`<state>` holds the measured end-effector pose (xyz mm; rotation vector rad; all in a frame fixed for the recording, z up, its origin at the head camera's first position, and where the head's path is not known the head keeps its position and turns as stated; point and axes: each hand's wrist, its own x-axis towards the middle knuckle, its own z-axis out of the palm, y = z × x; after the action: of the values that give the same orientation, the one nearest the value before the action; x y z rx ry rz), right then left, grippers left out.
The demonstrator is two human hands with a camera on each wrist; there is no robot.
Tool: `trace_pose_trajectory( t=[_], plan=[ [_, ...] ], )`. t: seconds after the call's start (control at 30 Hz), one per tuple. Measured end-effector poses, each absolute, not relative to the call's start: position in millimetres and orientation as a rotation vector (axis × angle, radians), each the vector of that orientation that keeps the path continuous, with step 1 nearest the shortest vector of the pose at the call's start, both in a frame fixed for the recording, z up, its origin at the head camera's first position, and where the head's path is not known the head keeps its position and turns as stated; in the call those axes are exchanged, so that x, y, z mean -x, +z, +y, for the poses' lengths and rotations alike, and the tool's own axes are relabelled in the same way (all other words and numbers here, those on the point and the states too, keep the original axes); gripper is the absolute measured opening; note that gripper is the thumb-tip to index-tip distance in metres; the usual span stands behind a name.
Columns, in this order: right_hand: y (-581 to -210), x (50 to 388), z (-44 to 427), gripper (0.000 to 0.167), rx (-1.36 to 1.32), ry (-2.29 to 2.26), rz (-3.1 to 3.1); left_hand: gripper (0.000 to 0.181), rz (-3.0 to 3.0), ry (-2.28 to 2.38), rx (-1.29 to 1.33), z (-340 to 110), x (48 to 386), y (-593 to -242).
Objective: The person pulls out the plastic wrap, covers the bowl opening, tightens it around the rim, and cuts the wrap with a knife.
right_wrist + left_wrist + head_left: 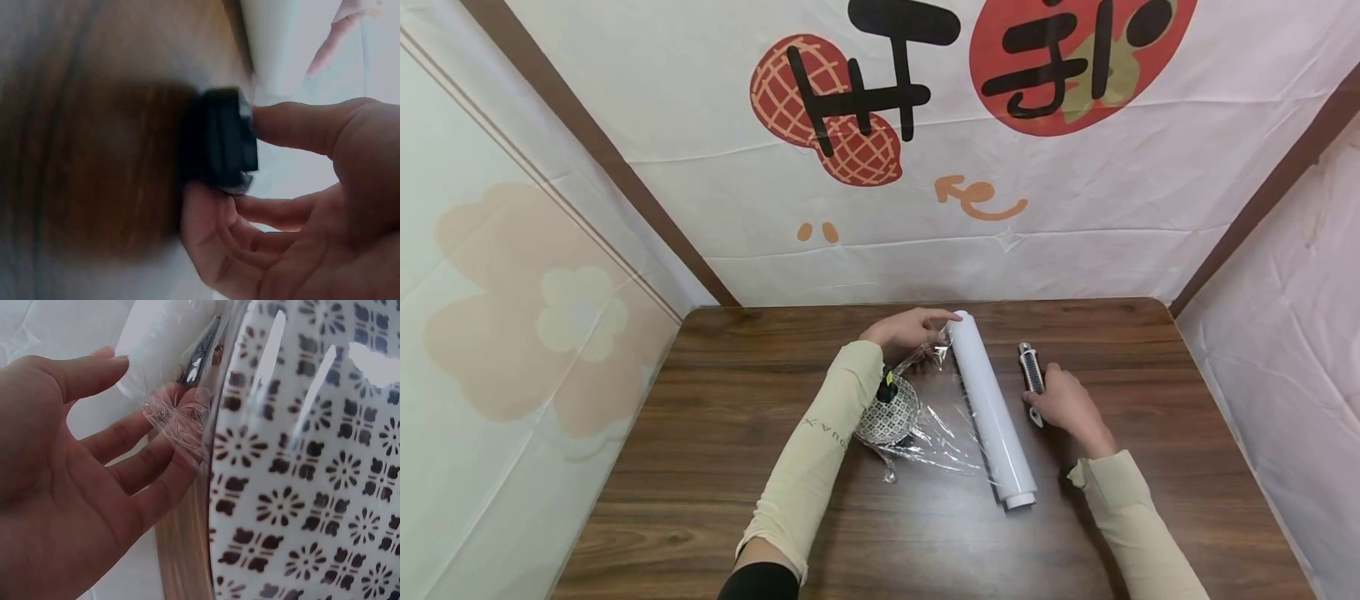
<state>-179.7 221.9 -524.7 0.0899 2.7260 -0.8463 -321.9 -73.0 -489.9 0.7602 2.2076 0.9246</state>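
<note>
My left hand point(908, 328) reaches to the far end of a white roll of plastic wrap point(992, 408), one finger at its tip. In the left wrist view its fingers lie loosely extended against bunched clear film point(178, 419). A round dish point(287, 506) with a dark flower pattern sits under the film, partly hidden by the left forearm in the head view. Right of the roll, my right hand point(1071, 406) pinches a silver and black utility knife point(1032, 369) between thumb and fingers. The right wrist view shows the knife's dark end, blurred, close to the tabletop.
The brown wooden table point(700, 467) ends at a white printed cloth wall point(925, 267) behind. More cloth walls stand on both sides. Loose clear film point(940, 446) spreads between the dish and the roll.
</note>
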Motion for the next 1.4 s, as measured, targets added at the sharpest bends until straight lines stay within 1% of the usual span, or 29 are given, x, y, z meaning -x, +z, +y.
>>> trace_pose_trajectory(
  t=[0.13, 0.23, 0.37, 0.53, 0.63, 0.77, 0.9, 1.0, 1.1, 1.27, 1.33, 1.4],
  plan=[
    [-528, 178, 217, 0.034, -0.019, -0.901, 2.741, 0.054, 2.206, 0.936, -0.762, -74, 323, -488],
    [-529, 176, 213, 0.031, 0.031, -0.95, 2.787, 0.054, 2.19, 0.964, -0.739, -75, 324, -489],
    [-522, 174, 206, 0.033, 0.081, -1.106, 2.814, 0.052, 2.179, 1.003, -0.699, -77, 326, -490],
    [-506, 173, 197, 0.034, 0.158, -1.454, 2.58, 0.046, 2.215, 1.018, -0.708, -75, 325, -491],
    [-497, 175, 191, 0.04, 0.234, -1.558, 2.445, 0.044, 2.264, 1.011, -0.724, -73, 323, -489],
    [-488, 179, 183, 0.055, 0.374, -1.516, 2.396, 0.043, 2.325, 0.991, -0.718, -72, 323, -488],
    [-483, 184, 176, 0.059, 0.522, -1.365, 2.531, 0.048, 2.337, 1.004, -0.664, -70, 324, -489],
    [-483, 186, 171, 0.058, 0.587, -1.223, 2.714, 0.053, 2.33, 1.02, -0.624, -69, 325, -490],
    [-483, 187, 167, 0.053, 0.596, -1.132, 2.842, 0.058, 2.322, 1.019, -0.601, -66, 324, -491],
    [-482, 188, 164, 0.042, 0.504, -1.036, 2.923, 0.065, 2.272, 1.011, -0.58, -61, 322, -491],
    [-482, 188, 164, 0.039, 0.463, -1.003, 2.946, 0.064, 2.27, 1.0, -0.59, -59, 322, -491],
    [-481, 188, 163, 0.036, 0.439, -0.982, 2.963, 0.058, 2.297, 0.977, -0.617, -58, 322, -490]
  ],
)
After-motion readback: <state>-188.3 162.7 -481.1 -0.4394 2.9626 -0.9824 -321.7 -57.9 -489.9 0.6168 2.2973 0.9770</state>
